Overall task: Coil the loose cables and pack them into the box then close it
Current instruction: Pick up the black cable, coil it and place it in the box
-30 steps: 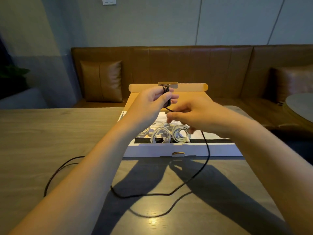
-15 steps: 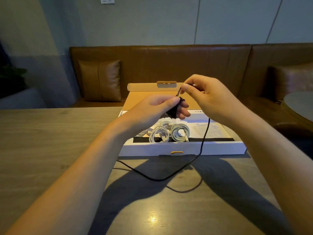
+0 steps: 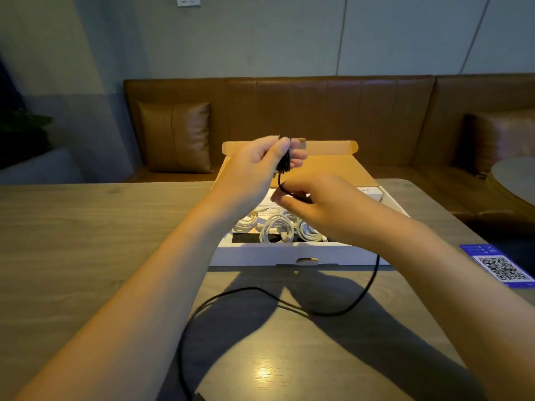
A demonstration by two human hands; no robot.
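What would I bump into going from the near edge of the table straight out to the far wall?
Loose black cable on the table → white front wall of the box → coiled white cables → raised box lid → brown sofa.

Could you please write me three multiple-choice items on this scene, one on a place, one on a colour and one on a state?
1. Where do the white cable coils lie?
A. inside the open box
B. on the sofa
C. on the table beside the box

2. What colour is the cable being wound?
A. white
B. black
C. red

3. How is the box lid?
A. taped shut
B. folded open
C. lying off on the table

Answers:
1 A, the coils sit behind the box's white front wall.
2 B, the left hand grips a black bundle, the right hand pinches the black strand trailing onto the table.
3 B, the lid stands back behind the hands.
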